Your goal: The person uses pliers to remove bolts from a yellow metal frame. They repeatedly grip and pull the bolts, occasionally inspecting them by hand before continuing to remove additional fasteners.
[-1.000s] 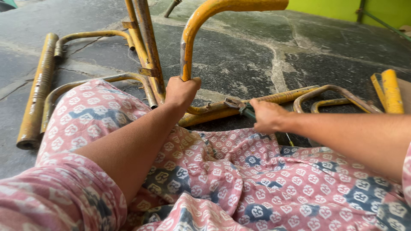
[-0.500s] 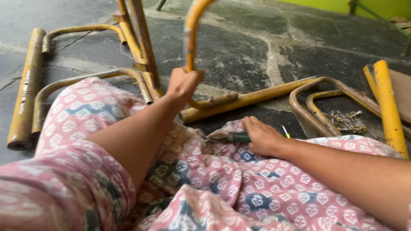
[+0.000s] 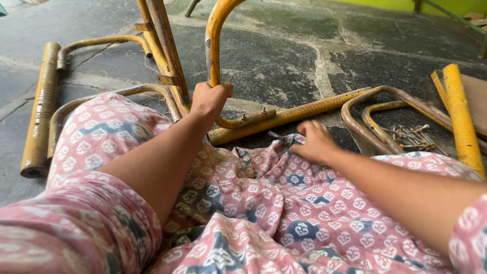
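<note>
While my left hand (image 3: 210, 99) grips the curved yellow tube (image 3: 213, 45) rising from the stone floor (image 3: 284, 56), my right hand (image 3: 315, 144) rests blurred on the pink patterned cloth (image 3: 264, 203). It seems loosely closed beside a small dark tool (image 3: 276, 136); loose screws (image 3: 416, 136) lie well apart.

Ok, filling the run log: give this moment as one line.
left hand: gripping curved yellow tube | right hand: blurred, on patterned cloth by a dark tool | loose screws: on floor
</note>
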